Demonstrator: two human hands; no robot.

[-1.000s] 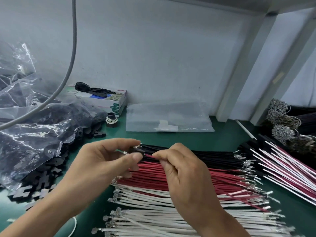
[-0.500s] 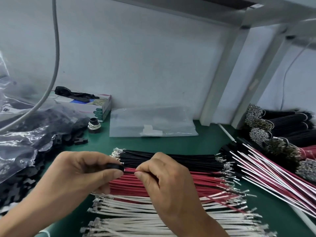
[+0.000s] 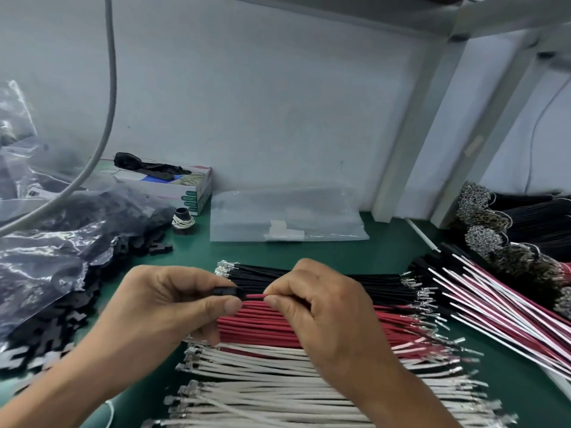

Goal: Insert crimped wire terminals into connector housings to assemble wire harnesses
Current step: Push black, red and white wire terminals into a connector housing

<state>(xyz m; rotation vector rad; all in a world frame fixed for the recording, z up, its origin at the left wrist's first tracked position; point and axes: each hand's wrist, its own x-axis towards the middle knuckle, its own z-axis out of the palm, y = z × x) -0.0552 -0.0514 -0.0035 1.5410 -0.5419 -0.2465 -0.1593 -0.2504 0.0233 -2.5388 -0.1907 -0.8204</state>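
Note:
My left hand (image 3: 160,307) pinches a small black connector housing (image 3: 228,291) between thumb and forefinger. My right hand (image 3: 321,307) pinches a red wire (image 3: 255,296) close to the housing, with the wire's end meeting the housing's right side. Below the hands, on the green mat, lie rows of loose crimped wires: black wires (image 3: 380,278) at the back, red wires (image 3: 262,330) in the middle, white wires (image 3: 262,393) nearest me. The red wire's terminal is hidden.
A plastic bag of black housings (image 3: 61,242) spills at the left. A tissue box (image 3: 188,186) and a flat clear bag (image 3: 287,217) sit at the back. Finished harnesses (image 3: 494,310) and bundled black wires (image 3: 525,220) lie at the right. A grey cable (image 3: 108,103) hangs at the left.
The view has shifted a little. Both hands stay together over the wire rows; the red wire's end now sits against the black housing in my left hand.

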